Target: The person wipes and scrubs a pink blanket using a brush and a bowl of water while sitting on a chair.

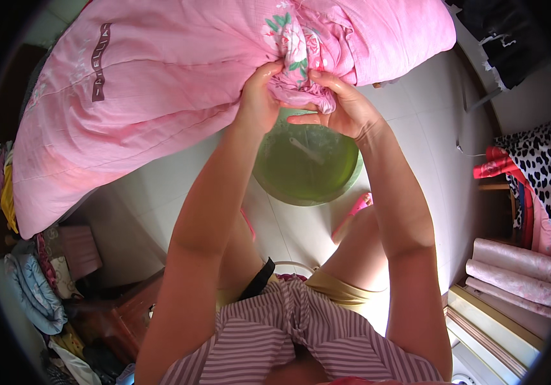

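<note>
A thick pink quilt [169, 72] with a printed flower and green leaves spreads across the far side in front of me. My left hand [260, 98] pinches a bunched, damp-looking fold of it, thumb on top. On the other side of that fold, my right hand [350, 106] grips the cloth between thumb and fingers, some fingers spread beneath. Both hands look wet. Just below them on the floor stands a round green basin [309, 168] of greenish liquid with some suds. A pale, long-handled object [306, 150], perhaps a brush, lies in the liquid.
Light tiles [429, 144] cover the floor. Folded bedding [37, 293] and a reddish-brown wooden cabinet [135, 308] are at left. To the right are spotted cloth [545, 168] and rolled pink sheets [516, 274]. Dark cloth [506, 43] hangs at upper right.
</note>
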`<state>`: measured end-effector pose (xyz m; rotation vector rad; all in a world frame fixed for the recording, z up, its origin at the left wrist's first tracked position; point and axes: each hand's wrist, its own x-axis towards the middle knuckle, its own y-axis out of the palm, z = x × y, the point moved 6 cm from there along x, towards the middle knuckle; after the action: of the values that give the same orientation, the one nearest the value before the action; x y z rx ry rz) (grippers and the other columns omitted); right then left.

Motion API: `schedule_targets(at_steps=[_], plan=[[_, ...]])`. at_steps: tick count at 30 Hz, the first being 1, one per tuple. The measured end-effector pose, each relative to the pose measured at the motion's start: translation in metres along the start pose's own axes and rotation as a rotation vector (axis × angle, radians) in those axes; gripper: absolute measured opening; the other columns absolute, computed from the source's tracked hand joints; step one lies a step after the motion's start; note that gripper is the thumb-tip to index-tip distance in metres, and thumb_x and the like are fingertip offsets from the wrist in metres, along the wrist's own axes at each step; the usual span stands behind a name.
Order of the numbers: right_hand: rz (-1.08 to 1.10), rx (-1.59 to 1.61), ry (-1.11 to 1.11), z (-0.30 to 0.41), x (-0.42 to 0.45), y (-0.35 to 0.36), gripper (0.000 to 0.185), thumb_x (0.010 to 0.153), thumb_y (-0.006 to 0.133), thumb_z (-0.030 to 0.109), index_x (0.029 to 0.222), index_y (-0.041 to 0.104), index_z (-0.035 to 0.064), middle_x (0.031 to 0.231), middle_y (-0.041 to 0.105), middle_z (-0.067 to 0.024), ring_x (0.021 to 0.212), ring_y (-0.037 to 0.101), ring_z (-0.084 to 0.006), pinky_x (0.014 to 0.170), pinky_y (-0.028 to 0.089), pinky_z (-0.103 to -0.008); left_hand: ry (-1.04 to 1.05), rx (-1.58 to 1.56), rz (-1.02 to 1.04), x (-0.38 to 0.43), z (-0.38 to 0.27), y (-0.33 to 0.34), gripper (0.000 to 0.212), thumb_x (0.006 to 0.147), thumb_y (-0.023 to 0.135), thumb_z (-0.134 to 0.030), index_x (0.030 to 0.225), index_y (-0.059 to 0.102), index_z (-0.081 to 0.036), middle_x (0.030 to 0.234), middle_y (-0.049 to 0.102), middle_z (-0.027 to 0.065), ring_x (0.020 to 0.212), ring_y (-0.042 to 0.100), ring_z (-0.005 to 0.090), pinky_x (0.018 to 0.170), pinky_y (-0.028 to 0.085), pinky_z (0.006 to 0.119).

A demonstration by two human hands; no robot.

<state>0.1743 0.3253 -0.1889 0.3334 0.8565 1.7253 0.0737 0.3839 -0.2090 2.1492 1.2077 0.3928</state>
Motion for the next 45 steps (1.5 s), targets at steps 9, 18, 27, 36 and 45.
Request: schedule_targets(at_steps=[9,18,27,36,45], plan=[[-0.15,-0.094,0.056,-0.007,0.009,0.003,0.024,0.076,0.06,0.011,0.098,0.056,0.0016,0.093,0.06,-0.0094,0.086,0.061,-0.0235,0.071,0.053,-0.0369,0.024,0.581,0.032,-0.005,0.001,0.003,0.036,0.094,0.038,-0.029,0.12,0.051,-0.009,0.11,0.055,0.001,0.101,0.051,0.0109,0.085,0.042,0.028],[-0.099,0.047,0.135,-0.024,0.027,-0.003,0.004,0.073,0.044,0.004,0.073,0.047,0.0063,0.063,0.047,-0.0035,0.047,0.037,-0.0077,0.037,0.024,-0.0212,0.159,0.79,-0.001,0.004,-0.002,-0.005,0.027,0.093,0.044,-0.028,0.096,0.058,-0.005,0.084,0.057,-0.0001,0.076,0.051,0.0102,0.07,0.043,0.027],[-0.313,-0.014,0.04,-0.019,0.023,0.006,0.01,0.078,0.042,0.007,0.068,0.043,0.0088,0.055,0.04,-0.0011,0.042,0.032,-0.0095,0.038,0.023,-0.0247,0.369,0.729,-0.036,0.008,-0.002,0.007,0.034,0.097,0.04,-0.033,0.115,0.053,-0.008,0.085,0.055,-0.0013,0.071,0.047,0.0037,0.061,0.041,0.019],[-0.373,-0.234,-0.165,-0.01,0.024,0.003,0.018,0.08,0.044,0.01,0.062,0.044,0.0084,0.049,0.038,-0.0016,0.04,0.032,-0.0109,0.038,0.022,-0.0273,0.304,0.575,-0.152,0.021,0.022,-0.014,0.031,0.095,0.043,-0.02,0.12,0.05,-0.003,0.116,0.051,0.0102,0.104,0.045,0.0136,0.09,0.037,0.026],[-0.392,-0.481,-0.136,-0.003,0.019,-0.002,0.026,0.087,0.042,0.016,0.062,0.043,0.0081,0.054,0.036,0.001,0.044,0.028,-0.0084,0.041,0.022,-0.0251,0.329,0.406,-0.119,0.029,0.027,-0.013,0.031,0.095,0.044,-0.019,0.118,0.05,0.001,0.114,0.051,0.0079,0.099,0.047,0.0172,0.086,0.04,0.028]])
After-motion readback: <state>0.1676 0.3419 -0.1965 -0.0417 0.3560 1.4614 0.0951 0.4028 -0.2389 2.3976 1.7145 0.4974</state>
